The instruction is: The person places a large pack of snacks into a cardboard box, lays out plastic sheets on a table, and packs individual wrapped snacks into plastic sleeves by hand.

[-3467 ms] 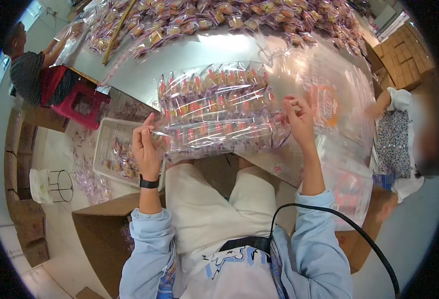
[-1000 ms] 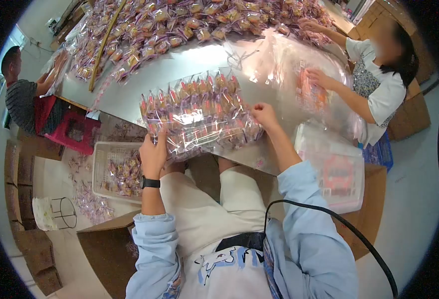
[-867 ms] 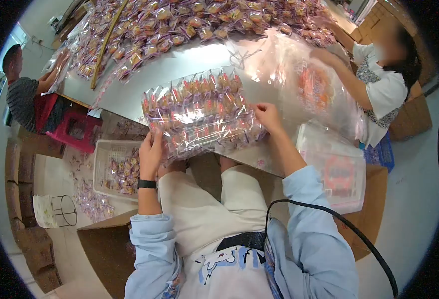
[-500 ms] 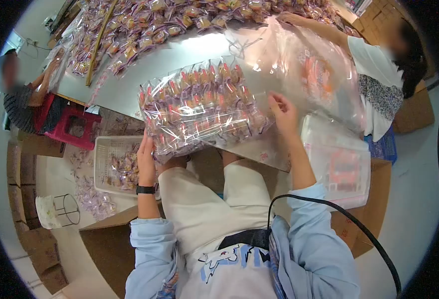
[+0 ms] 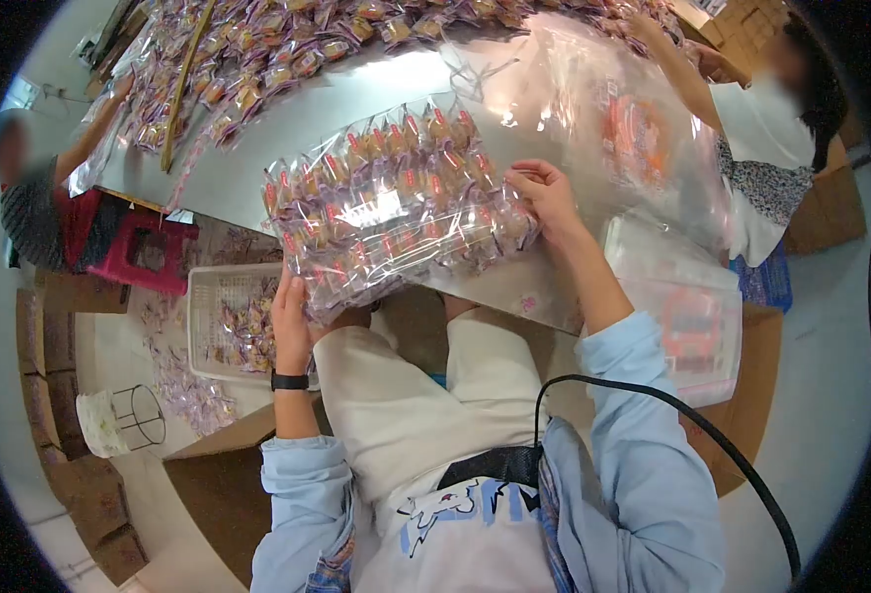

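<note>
clear plastic bag (image 5: 396,255), filled with rows of small packets (image 5: 450,163), sits slanted at the near edge of the worktop (image 5: 228,188). left hand (image 5: 292,308): fingers together, nearly straight, against the lower left corner; cannot tell if they grip. right hand (image 5: 546,196): fingers bent, narrow gap to thumb, at the right end; cannot tell if film is pinched. handling, judged: fairly light, slick, soft between packets, contents perhaps crushable; best supported at both ends. red labels (image 5: 393,133) on packets too small to read; orange print (image 5: 638,143) on film sheets (image 5: 579,109) at right, also illegible
</note>
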Demonstrator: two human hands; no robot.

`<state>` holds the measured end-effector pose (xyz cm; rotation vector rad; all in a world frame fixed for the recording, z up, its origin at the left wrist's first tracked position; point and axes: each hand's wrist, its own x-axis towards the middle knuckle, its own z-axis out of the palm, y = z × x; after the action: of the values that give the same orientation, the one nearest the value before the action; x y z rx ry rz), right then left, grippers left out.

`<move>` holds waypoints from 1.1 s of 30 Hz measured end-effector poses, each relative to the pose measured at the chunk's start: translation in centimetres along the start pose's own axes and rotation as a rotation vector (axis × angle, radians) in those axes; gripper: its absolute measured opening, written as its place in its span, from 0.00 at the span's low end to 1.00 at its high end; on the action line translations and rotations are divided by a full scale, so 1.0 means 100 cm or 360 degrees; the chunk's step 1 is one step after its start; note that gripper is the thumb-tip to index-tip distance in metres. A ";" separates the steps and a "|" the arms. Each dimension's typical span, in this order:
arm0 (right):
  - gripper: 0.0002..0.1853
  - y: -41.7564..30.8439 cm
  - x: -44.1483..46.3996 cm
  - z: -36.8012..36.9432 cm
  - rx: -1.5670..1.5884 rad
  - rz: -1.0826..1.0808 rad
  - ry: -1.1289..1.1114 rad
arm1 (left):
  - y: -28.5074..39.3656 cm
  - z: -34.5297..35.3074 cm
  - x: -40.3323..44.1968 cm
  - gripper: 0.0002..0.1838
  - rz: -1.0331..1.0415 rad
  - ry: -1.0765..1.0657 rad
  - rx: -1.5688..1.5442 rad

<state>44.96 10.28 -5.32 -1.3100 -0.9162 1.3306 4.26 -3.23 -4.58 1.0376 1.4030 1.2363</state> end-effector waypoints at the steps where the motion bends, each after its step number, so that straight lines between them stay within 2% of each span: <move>1: 0.13 0.002 0.001 0.002 0.0036 0.0018 -0.0001 | -0.002 0.000 0.000 0.34 -0.0005 0.0007 0.0013; 5: 0.12 -0.004 0.001 0.007 -0.0001 0.0122 -0.0065 | -0.008 0.002 0.004 0.31 0.0112 0.0074 0.0021; 9: 0.11 0.016 0.018 0.002 -0.0394 -0.0057 -0.0080 | -0.008 0.006 0.005 0.30 0.0108 0.0068 0.0005; 11: 0.11 0.014 0.022 0.002 -0.0618 -0.0076 -0.0166 | -0.004 0.007 0.004 0.28 0.0035 0.0068 0.0108; 13: 0.11 -0.009 0.013 0.002 -0.1033 -0.0210 -0.0097 | 0.017 0.002 0.002 0.27 -0.0087 0.0078 0.0371; 14: 0.11 -0.023 0.005 0.003 -0.1245 -0.0274 -0.0060 | 0.028 0.004 0.005 0.27 0.0391 0.0283 0.0904; 16: 0.14 -0.051 -0.022 0.024 -0.1427 -0.1321 0.0100 | 0.058 0.026 0.005 0.26 0.1311 0.0674 0.1967; 18: 0.19 -0.072 -0.054 0.066 -0.1405 -0.1692 -0.0349 | 0.093 0.066 -0.007 0.27 0.1067 0.0111 0.1717; 20: 0.22 -0.047 -0.065 0.095 -0.1684 -0.1847 -0.0767 | 0.076 0.099 0.006 0.29 0.1188 -0.0084 0.2008; 21: 0.23 -0.039 -0.068 0.098 -0.1734 -0.1760 -0.0765 | 0.070 0.105 0.012 0.30 0.1250 -0.0178 0.2154; 24: 0.24 -0.029 -0.068 0.100 -0.1877 -0.1547 -0.0709 | 0.063 0.098 0.017 0.33 0.1113 -0.0164 0.1986; 27: 0.26 -0.038 -0.068 0.081 -0.2099 -0.1341 -0.0624 | 0.064 0.075 0.010 0.34 0.1022 -0.0118 0.2086; 30: 0.25 -0.036 -0.061 0.057 -0.2160 -0.1318 -0.0332 | 0.064 0.054 0.013 0.36 0.0904 -0.0062 0.1988; 32: 0.26 -0.027 -0.051 0.036 -0.1508 -0.0949 -0.0406 | 0.061 0.050 0.011 0.37 0.0730 0.0068 0.1887; 33: 0.27 -0.020 -0.046 0.028 -0.1188 -0.0760 -0.0446 | 0.051 0.042 0.016 0.37 0.0699 0.0008 0.1710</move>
<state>42.04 6.61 -2.02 -1.3212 -1.9112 0.8181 8.10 -0.33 0.20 2.1482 1.9481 0.6962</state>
